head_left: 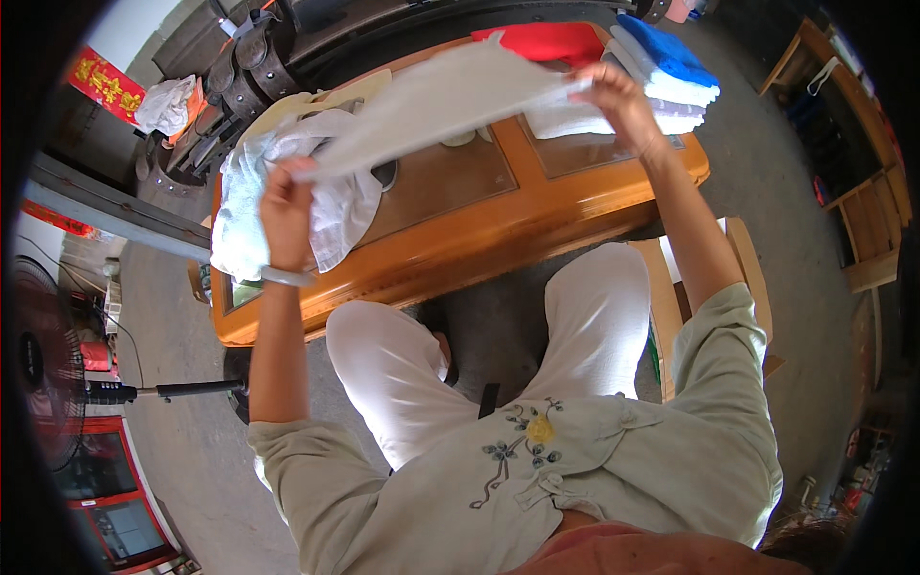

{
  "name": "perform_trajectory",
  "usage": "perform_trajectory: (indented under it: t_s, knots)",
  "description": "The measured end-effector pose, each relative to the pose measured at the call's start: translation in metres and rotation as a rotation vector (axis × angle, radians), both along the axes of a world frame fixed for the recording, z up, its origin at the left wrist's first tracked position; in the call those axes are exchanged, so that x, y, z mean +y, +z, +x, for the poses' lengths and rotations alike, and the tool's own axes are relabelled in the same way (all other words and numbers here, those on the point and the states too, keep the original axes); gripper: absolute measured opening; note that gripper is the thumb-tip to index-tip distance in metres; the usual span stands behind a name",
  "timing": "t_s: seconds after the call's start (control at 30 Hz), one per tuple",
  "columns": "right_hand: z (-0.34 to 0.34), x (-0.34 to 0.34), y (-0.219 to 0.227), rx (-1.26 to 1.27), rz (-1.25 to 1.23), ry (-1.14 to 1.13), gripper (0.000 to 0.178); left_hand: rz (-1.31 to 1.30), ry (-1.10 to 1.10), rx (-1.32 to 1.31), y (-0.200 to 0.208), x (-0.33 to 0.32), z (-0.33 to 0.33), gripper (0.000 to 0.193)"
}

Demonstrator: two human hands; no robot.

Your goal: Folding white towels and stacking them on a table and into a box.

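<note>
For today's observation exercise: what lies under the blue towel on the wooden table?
Under the blue towel sit folded white towels, stacked on the wooden table. How many there are, and the tabletop beneath them, cannot be seen.

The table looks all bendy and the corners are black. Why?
Head view: a fisheye lens curves the wooden table toward the rim and leaves the corners black; daylight puts glare on its glass panels; the stretched pale cloth between left hand and right hand looks slightly soft.

Pale green embroidered shirt, white trousers, bangle (286,277)
</note>
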State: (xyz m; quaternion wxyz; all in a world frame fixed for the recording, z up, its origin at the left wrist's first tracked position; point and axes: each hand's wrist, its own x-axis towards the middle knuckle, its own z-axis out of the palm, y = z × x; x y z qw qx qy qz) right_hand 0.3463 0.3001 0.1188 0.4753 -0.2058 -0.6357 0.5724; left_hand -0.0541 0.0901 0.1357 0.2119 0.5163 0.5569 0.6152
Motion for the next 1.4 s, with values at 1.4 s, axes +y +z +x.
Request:
perform_trajectory:
  t_s: [1.4]
  knots:
    - [-0.027,0.056,-0.152,-1.006,0.457,-0.753,0.030,-0.091,-0.072,1.238,-0.148,0.087,0.059,0.052]
